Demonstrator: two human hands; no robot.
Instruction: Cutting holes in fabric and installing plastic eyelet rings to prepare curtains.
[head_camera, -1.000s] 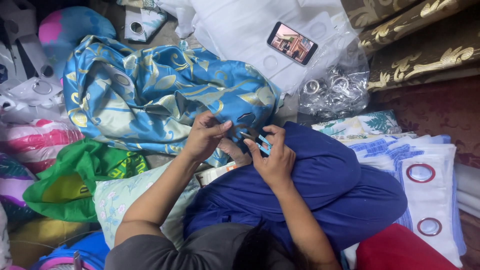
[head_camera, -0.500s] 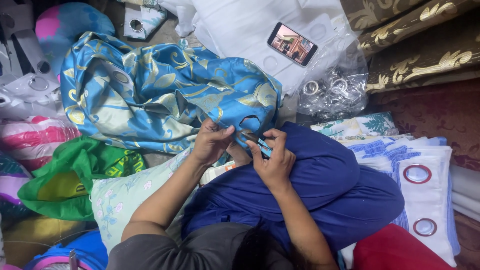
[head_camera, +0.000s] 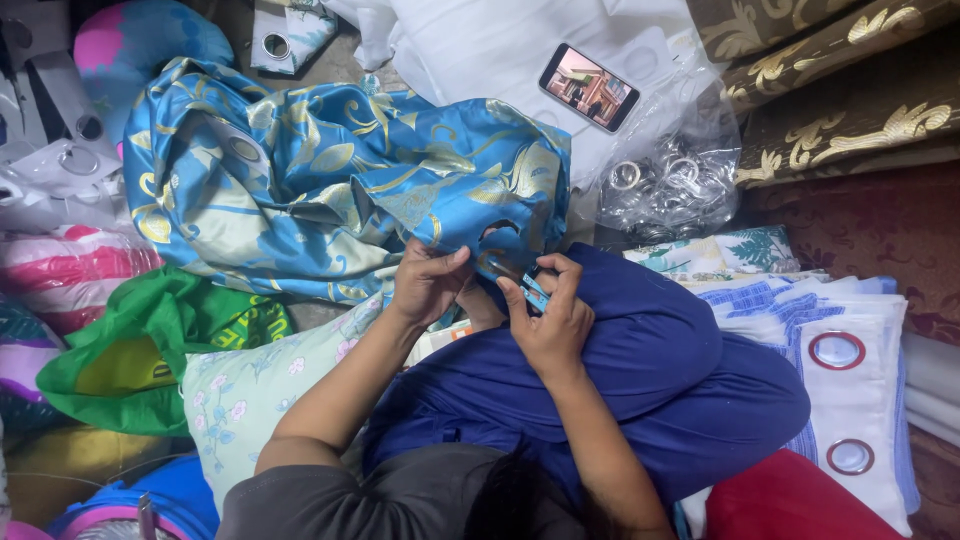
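The left hand (head_camera: 428, 283) pinches the lower edge of the blue-and-gold curtain (head_camera: 330, 180), fingers closed on the fabric just beside a round hole cut in it; the right hand (head_camera: 548, 318) is curled shut around a small light-blue tool (head_camera: 534, 292), whose tip sits against the same edge, touching the cloth; the 2 hands are close together, almost meeting above the person's lap. The curtain is glossy, satin-like, printed with gold leaf scrolls, and lies bunched in heavy folds spreading up and left from the hands; its near edge rests on the dark blue trousers (head_camera: 640, 370), which are matte and smooth.

Up and right of the hands a clear plastic bag (head_camera: 665, 185) holds silver metal rings, crinkled and shiny; just above it a phone (head_camera: 590, 87) with a lit screen lies tilted on white fabric (head_camera: 470, 45). At the far right a folded white-and-blue striped curtain (head_camera: 850, 330) carries 2 red-rimmed eyelets; brown drapes with gold scrollwork (head_camera: 850, 90) are stacked at the top right. Left of the person lie a green plastic bag (head_camera: 150, 340) and a pale floral pillow (head_camera: 260, 380), soft and matte; a pink-striped bundle (head_camera: 70, 270) sits beyond them.
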